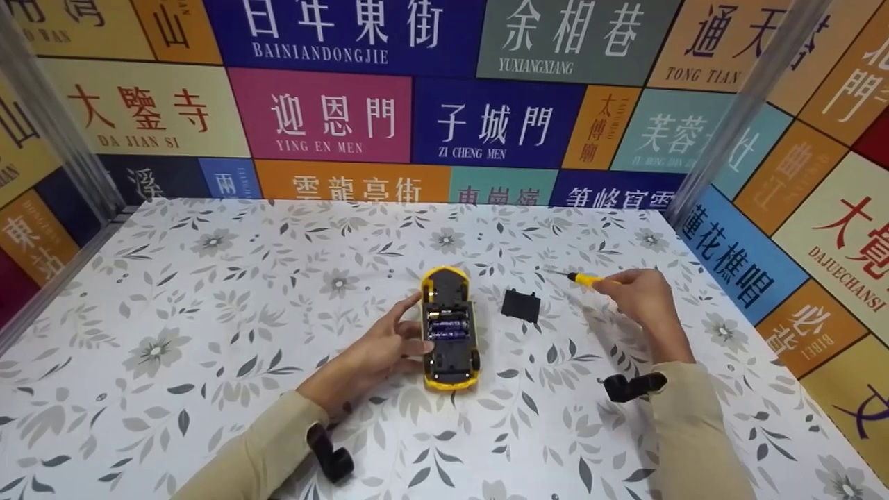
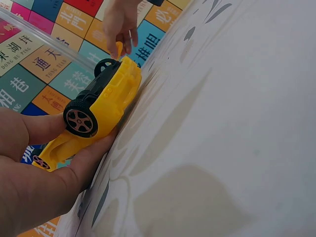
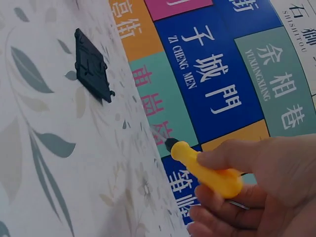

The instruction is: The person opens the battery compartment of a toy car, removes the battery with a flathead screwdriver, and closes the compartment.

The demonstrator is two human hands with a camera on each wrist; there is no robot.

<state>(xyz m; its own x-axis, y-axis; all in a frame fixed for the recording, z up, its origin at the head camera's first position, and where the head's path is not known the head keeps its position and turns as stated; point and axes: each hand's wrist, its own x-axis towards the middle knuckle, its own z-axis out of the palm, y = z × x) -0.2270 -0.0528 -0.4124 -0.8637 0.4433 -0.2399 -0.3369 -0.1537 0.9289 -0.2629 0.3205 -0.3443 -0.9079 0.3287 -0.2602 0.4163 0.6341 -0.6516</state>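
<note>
A yellow toy car (image 1: 450, 361) (image 2: 106, 108) lies upside down on the table, its battery bay uncovered with several batteries (image 1: 448, 326) inside. My left hand (image 1: 382, 347) (image 2: 44, 168) grips the car's left side, thumb near the underside and fingers along the body. My right hand (image 1: 642, 295) (image 3: 252, 182) holds a yellow screwdriver (image 1: 587, 280) (image 3: 205, 170) by its handle, the shaft pointing left, over the table to the right of the car. Between car and screwdriver lies a black battery cover (image 1: 521, 305) (image 3: 91, 66), apart from both.
The white table (image 1: 208, 305) has a grey leaf and flower print. Colourful panels with lettering (image 1: 319, 114) stand behind the table and along its right side. Clear upright corner posts (image 1: 750, 104) rise at the back left and back right.
</note>
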